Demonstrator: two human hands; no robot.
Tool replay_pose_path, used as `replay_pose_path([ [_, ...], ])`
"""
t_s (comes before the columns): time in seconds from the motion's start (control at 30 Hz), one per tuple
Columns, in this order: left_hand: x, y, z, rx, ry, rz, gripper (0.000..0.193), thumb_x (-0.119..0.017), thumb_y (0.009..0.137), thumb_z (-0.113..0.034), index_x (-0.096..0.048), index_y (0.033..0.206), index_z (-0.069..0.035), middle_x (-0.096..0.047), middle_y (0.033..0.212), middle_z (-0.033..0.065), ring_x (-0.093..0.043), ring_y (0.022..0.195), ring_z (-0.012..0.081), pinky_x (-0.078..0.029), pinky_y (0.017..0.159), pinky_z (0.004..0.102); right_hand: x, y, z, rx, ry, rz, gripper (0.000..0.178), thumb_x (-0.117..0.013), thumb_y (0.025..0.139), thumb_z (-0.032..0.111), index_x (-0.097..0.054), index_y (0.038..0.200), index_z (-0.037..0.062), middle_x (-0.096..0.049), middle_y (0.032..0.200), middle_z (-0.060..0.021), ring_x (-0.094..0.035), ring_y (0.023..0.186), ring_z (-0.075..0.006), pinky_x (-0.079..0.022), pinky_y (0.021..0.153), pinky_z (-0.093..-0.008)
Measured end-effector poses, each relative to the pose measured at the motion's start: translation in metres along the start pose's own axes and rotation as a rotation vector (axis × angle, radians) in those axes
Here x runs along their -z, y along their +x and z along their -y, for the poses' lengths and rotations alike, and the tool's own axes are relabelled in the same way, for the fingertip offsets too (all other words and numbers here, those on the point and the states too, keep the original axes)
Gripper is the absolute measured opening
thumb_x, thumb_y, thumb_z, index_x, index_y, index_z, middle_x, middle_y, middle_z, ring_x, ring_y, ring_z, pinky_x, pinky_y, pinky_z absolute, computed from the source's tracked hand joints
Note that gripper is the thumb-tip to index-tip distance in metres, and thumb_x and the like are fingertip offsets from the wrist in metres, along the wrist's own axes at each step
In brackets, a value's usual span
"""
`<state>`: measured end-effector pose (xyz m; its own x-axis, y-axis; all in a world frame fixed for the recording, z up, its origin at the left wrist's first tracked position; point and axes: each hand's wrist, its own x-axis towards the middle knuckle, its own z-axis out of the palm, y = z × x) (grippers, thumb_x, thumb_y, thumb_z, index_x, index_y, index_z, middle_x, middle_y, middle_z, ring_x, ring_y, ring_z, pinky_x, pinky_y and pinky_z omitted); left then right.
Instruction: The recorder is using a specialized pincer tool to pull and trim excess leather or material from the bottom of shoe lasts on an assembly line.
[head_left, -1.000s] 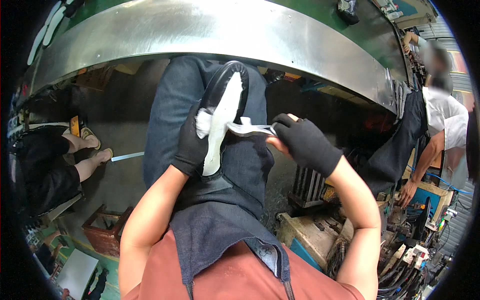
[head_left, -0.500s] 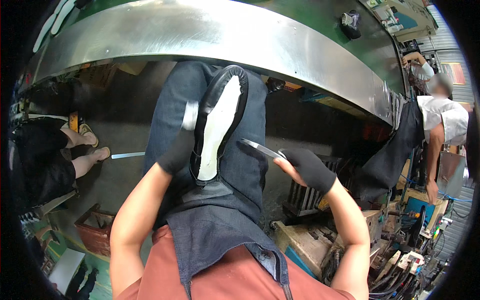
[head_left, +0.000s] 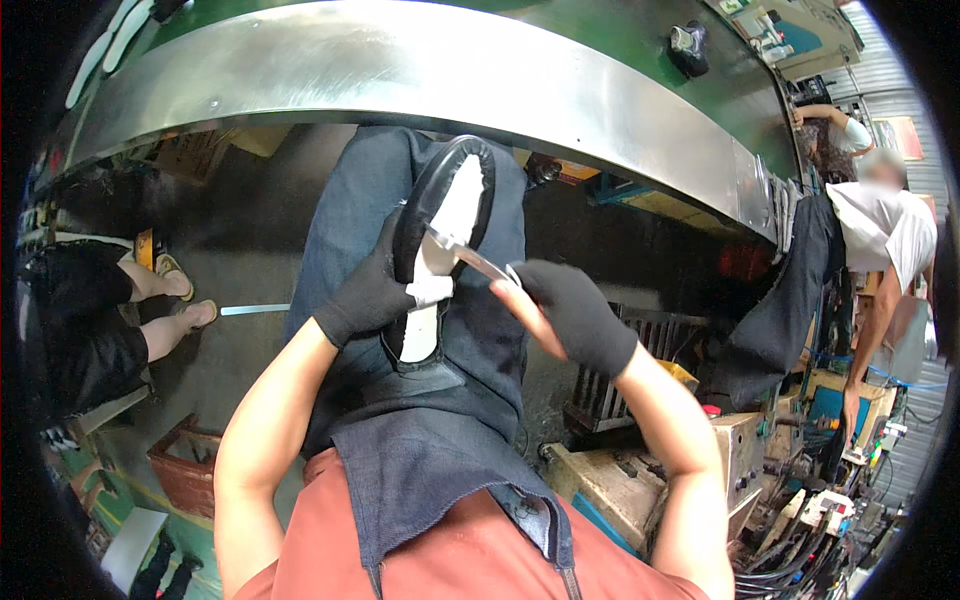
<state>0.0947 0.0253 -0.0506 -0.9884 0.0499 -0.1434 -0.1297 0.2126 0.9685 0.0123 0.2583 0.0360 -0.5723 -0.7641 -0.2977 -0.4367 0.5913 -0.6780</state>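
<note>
Across my lap rests a black shoe (head_left: 463,200), bottom side up, its toe pointing away and a white layer over its underside. My gloved left hand (head_left: 378,285) grips the shoe's left side, its white-wrapped thumb laid across the middle of the white underside. In my gloved right hand (head_left: 565,310) is a slim metal knife (head_left: 480,262), held from the right. The blade's tip reaches the shoe's forefoot, near the left edge of the white area. A dark apron (head_left: 420,450) covers my lap below the heel.
A long metal ledge (head_left: 400,60) curves beyond my knees, with a green surface behind it bearing a dark shoe (head_left: 688,48). Machinery (head_left: 600,490) stands at right, near a co-worker (head_left: 885,230). At left are another person's legs (head_left: 165,300) and a brown crate (head_left: 185,468).
My right hand has moved left, bringing the knife from beside the shoe onto its forefoot. My left thumb has come over onto the white underside.
</note>
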Motion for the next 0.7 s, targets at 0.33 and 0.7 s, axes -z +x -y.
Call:
replay_pose_path([
  [0.33,-0.011,0.009,-0.023,0.313,-0.452,-0.046,0.089,-0.081,0.071,-0.013,-0.032,0.145,-0.004,-0.049,0.136,0.0115,-0.049,0.122,0.0217,-0.040,0.104,0.0362,-0.155,-0.065,-0.029,-0.661,1.336,-0.487,0.064,-0.023,0.103,0.051,-0.059,0.076,0.0057,-0.062,0.066,-0.0056,-0.057,0.062,-0.0159,-0.046,0.066,-0.0284],
  [0.7,-0.014,0.320,-0.131,-0.494,0.028,-0.121,0.061,-0.064,0.083,-0.013,-0.043,0.140,-0.002,-0.061,0.118,0.0135,-0.058,0.110,0.0212,-0.045,0.093,0.0298,-0.124,0.019,-0.099,-0.780,1.378,-0.493,0.076,-0.019,0.101,0.058,-0.063,0.077,-0.0003,-0.064,0.066,-0.0107,-0.063,0.059,-0.0201,-0.052,0.062,-0.0291],
])
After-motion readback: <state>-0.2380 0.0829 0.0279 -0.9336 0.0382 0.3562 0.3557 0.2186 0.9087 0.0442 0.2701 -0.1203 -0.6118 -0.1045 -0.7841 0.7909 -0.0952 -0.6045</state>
